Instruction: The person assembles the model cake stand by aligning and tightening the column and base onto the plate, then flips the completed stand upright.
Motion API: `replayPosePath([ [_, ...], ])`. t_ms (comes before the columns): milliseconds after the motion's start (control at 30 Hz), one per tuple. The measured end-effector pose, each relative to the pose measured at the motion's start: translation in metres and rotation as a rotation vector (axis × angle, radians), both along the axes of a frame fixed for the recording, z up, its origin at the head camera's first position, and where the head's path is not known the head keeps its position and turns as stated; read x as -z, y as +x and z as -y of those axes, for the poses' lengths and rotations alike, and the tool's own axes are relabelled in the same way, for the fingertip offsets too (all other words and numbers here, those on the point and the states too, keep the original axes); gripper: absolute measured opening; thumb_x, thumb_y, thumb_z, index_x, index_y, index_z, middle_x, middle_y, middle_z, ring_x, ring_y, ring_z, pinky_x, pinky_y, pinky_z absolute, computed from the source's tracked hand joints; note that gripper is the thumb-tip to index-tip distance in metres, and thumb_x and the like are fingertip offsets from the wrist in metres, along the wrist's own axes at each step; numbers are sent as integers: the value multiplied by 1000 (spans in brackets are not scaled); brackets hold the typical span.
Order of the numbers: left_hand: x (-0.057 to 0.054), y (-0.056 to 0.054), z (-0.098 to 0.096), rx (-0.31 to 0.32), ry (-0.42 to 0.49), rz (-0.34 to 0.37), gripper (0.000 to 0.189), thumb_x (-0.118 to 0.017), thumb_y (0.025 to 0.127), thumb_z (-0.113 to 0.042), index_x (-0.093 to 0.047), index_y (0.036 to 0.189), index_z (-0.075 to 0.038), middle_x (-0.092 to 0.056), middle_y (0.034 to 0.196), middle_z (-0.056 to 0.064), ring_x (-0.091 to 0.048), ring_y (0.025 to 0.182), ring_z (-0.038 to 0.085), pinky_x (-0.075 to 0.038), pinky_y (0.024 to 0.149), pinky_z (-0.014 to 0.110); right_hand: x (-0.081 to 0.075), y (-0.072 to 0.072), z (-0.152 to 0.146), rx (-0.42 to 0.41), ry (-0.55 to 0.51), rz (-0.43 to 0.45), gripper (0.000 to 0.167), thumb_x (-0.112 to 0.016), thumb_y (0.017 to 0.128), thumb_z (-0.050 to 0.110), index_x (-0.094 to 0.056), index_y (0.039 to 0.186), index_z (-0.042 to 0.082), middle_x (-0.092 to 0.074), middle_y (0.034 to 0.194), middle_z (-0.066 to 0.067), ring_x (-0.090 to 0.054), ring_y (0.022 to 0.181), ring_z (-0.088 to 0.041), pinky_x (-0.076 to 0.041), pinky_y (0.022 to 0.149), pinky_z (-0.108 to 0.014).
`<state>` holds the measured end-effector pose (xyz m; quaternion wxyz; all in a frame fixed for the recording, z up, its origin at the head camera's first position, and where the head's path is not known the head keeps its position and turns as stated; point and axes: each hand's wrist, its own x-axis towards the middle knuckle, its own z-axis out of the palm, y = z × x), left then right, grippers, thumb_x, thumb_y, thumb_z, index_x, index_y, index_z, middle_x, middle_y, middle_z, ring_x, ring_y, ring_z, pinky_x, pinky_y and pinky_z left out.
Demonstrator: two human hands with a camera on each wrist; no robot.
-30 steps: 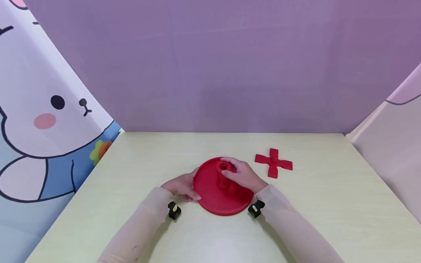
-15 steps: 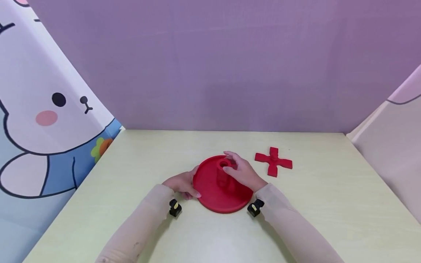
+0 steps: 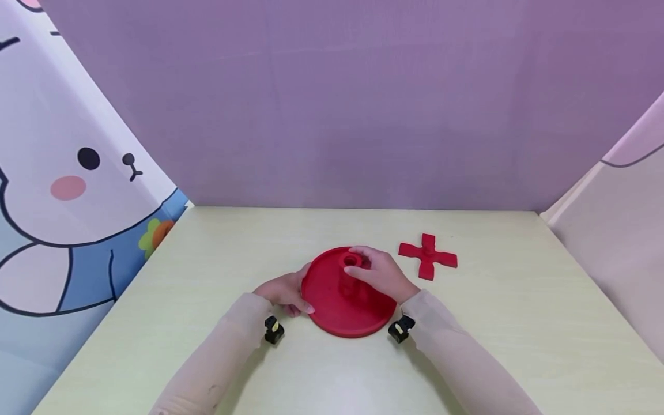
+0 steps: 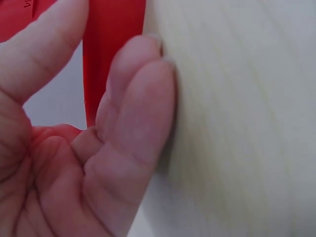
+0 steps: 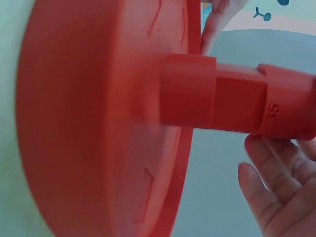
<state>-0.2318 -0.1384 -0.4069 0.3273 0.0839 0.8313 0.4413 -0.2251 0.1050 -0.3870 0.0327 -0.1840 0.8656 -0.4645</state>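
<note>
A shallow red round disc [image 3: 332, 320] with a low raised rim lies on the table. From its middle rises a hollow red post [image 5: 187, 91], whose upper collar bears the number 35. My left hand [image 3: 285, 291] holds the disc at its left rim, thumb over the edge. Lower fingers [image 4: 133, 113] of that hand rest against the table beside the red side wall. Around the post's top, my right hand [image 3: 384, 274] sets its thumb in front and its fingers behind. In the right wrist view, fingers [image 5: 276, 168] of this hand meet the upper collar.
To the right of the disc and a little behind it, a flat red four-armed cross piece [image 3: 427, 253] with a small central boss lies on the pale table [image 3: 519, 311]. A purple cloth backdrop [image 3: 363, 115] stands along the table's back edge.
My right index finger lifted away from the post half a second ago and is back around its top now. The left hand, disc and cross piece stay in place.
</note>
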Motion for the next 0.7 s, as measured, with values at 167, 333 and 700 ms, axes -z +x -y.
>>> replayPosePath([
  [167,0,2,2,-8,-7,-9,103,-81,75,-11,-14,153,-18,-59,94,11,-55,60,21,-51,55,30,-2,5,9,45,91,-78,46,-74,85,19,-59,126,5,-64,103,-5,-58,88,-18,-55,70,-30],
  [333,0,2,2,-19,6,1,103,-80,76,-10,-14,153,-19,-59,95,12,-55,59,21,-51,54,29,-3,5,9,68,91,-37,50,-74,85,22,-57,129,6,-63,108,-6,-58,91,-20,-56,71,-31],
  [700,2,1,1,-20,9,26,105,-79,78,-9,-8,155,-20,-61,85,11,-54,56,19,-50,54,26,-12,-19,-56,42,40,39,48,-59,96,29,-52,135,3,-59,121,-16,-56,107,-32,-54,83,-42],
])
